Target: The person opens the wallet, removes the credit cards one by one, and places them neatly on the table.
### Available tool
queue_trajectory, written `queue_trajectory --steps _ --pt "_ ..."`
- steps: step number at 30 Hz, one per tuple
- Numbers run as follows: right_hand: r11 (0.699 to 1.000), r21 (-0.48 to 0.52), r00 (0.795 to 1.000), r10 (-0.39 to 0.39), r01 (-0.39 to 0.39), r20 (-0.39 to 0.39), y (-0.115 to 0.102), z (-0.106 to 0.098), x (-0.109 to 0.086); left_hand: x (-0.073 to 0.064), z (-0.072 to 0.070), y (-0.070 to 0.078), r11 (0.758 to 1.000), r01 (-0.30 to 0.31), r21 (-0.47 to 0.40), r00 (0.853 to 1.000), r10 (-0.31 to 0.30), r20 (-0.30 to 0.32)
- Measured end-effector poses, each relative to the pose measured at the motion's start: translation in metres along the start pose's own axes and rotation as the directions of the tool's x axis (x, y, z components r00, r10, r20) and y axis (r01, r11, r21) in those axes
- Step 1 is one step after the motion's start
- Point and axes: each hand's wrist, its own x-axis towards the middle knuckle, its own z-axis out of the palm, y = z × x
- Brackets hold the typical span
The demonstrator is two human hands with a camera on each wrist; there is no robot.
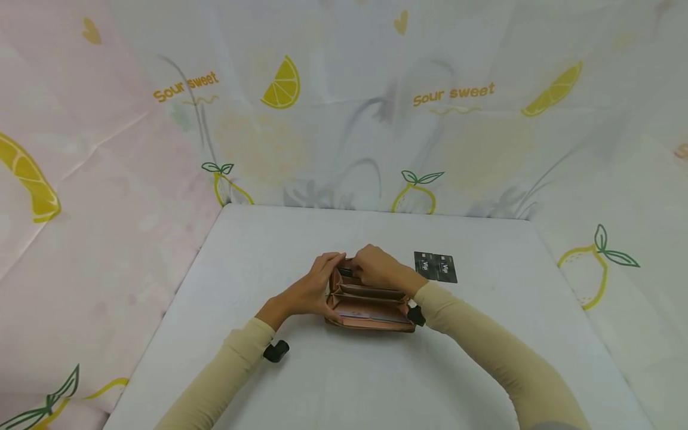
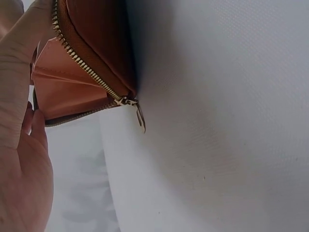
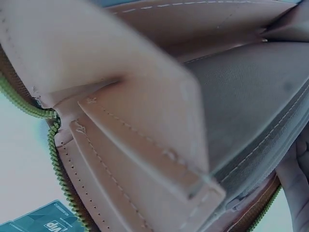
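Observation:
A brown zip-around wallet (image 1: 371, 326) stands spread open on the table, its pleated compartments facing up. My left hand (image 1: 307, 292) grips its left end, thumb at the front edge and fingers at the back. In the left wrist view, the brass zipper (image 2: 89, 70) runs down to a pull tab (image 2: 140, 117). My right hand (image 1: 383, 267) reaches into the back compartment and pinches a dark card (image 1: 346, 272), mostly hidden by the fingers and wallet. Seen from the right wrist, stitched tan dividers (image 3: 145, 140) flank a grey pocket (image 3: 251, 96).
Two black cards marked "Vip" (image 1: 436, 267) lie side by side on the white table (image 1: 344, 382), behind and right of the wallet. A black wrist device (image 1: 276, 351) shows at the left cuff, another (image 1: 416, 315) at the right. Lemon-printed cloth (image 1: 333, 137) hangs around the table.

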Motion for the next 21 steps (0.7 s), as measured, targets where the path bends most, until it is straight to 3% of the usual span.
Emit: queue_trajectory --steps 11,21 --pt "0.999 0.041 0.999 -0.032 0.034 -0.038 0.003 0.008 0.006 0.001 0.0 -0.003 1.0 0.006 -0.008 1.0 -0.005 0.009" --pt "0.998 0.061 0.999 -0.003 0.006 -0.035 0.007 0.011 0.006 0.004 -0.001 -0.003 1.0 -0.012 0.006 0.999 0.012 0.035"
